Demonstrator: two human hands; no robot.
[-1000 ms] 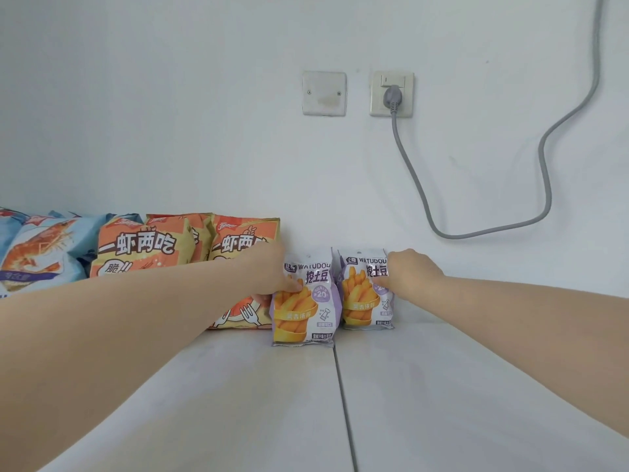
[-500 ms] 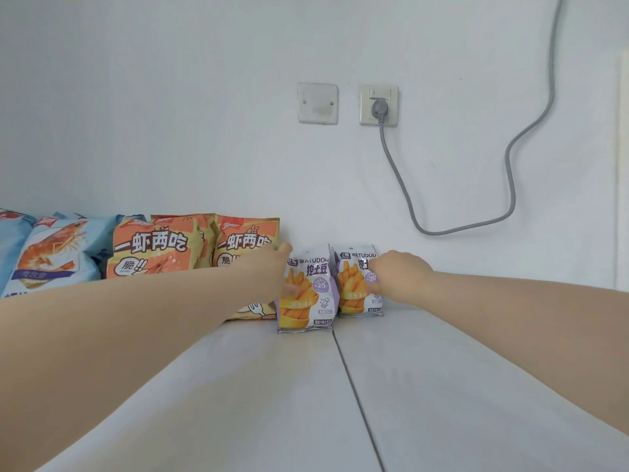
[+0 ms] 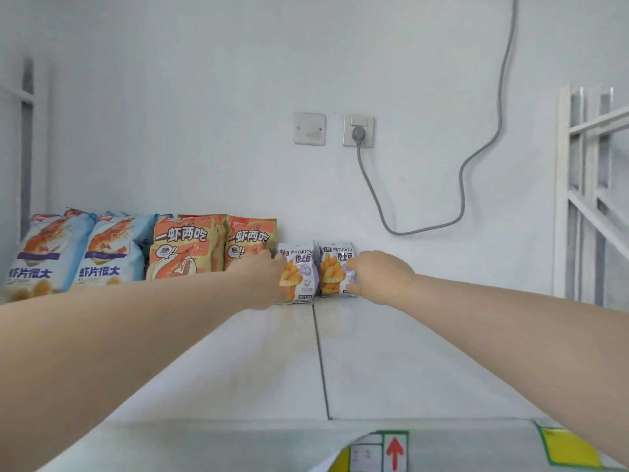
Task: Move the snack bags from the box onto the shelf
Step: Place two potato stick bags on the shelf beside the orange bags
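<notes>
At the back edge of the shelf [image 3: 408, 352], left purple bag [image 3: 301, 272] and right purple bag [image 3: 333, 272] stand upright, side by side against the wall [image 3: 170, 131]. Left grip [image 3: 267, 281] curls round the left purple bag's left edge, and right grip [image 3: 377, 277] pinches the right purple bag's right side. 4 bigger bags [image 3: 183, 247] line the back-left corner.

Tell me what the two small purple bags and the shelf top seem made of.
Left purple bag and right purple bag: probably thin printed plastic film, slightly glossy; puffy faces and flat sealed edges suggest it. Shelf top: hard, smooth white panels, painted metal or laminate, unclear which; faint sheen, straight seam between two panels.
</notes>
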